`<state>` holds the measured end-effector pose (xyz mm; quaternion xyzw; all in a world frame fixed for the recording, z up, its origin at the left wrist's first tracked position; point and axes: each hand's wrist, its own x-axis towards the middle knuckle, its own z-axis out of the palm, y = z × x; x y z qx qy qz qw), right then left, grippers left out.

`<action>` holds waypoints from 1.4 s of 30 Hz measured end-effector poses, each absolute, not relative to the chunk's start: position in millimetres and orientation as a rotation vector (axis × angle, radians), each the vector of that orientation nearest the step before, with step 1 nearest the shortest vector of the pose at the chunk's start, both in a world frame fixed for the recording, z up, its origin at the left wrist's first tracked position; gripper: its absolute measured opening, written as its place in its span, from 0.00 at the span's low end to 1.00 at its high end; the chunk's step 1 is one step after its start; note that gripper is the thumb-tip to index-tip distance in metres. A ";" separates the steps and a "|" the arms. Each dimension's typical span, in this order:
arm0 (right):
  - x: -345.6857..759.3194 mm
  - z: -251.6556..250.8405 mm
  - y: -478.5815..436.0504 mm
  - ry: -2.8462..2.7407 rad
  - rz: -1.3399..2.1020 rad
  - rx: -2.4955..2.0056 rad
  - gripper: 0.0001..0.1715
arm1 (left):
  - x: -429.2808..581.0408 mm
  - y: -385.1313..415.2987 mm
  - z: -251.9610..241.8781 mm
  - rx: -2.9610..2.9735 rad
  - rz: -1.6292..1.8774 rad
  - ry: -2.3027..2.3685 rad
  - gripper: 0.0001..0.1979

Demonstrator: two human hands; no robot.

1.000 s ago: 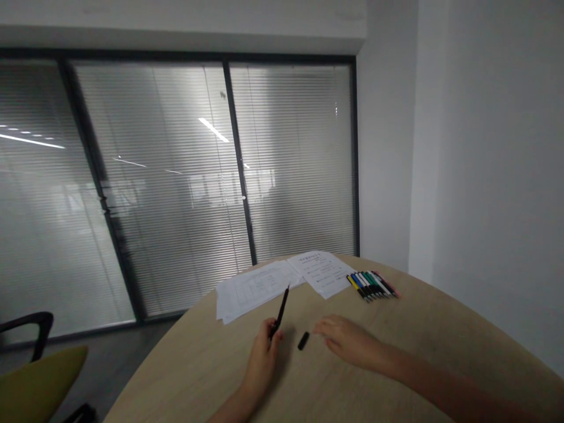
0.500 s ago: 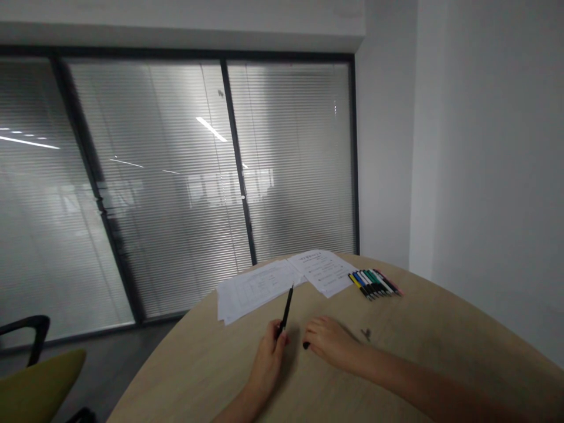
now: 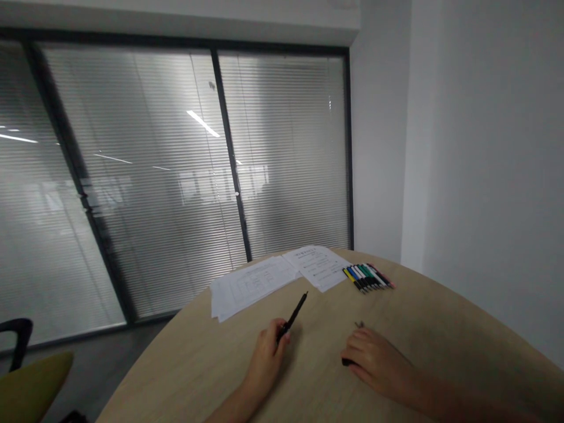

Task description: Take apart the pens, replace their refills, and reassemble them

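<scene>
Office-type room, closed blinds (image 3: 176, 176) running across the whole back wall, and a round wooden tabletop (image 3: 440, 335) filling the bottom of the view.

The left hand (image 3: 264, 352) is resting its heel on the wood and closing thumb and fingers around the low end of a black pen (image 3: 293, 316). Because it's gripping so far down, most of the pen is sticking up and away at a slant, pointing toward the papers (image 3: 255, 282).

The right hand (image 3: 374, 358) is lying palm down a little way off to the right, fingers loosely curled, with a small black cap (image 3: 346, 362) peeking out under the fingertips. It's sitting on the tabletop, and the fingers over it are keeping it from rolling. I can't tell whether the hand is actually gripping it or just covering it.

The papers are lying fanned and overlapping near the far edge, out of the way of both hands. Just right of them a row of coloured pens (image 3: 368, 277) is lying side by side, touching, all angled the same way, so they're holding each other in place.

A chair (image 3: 30, 388) is poking in at the lower left.
</scene>
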<state>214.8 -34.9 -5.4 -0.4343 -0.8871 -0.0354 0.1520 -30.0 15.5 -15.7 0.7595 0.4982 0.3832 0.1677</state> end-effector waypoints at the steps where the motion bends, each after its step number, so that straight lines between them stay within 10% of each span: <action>1: 215.7 -7.4 -36.7 -2.551 -0.110 -1.247 0.10 | -30.0 14.7 -15.7 2.198 1.080 1.418 0.11; 42: 261.0 -33.2 -3.0 -2.356 -0.275 -1.437 0.12 | -22.5 5.4 -13.4 2.950 0.949 1.267 0.08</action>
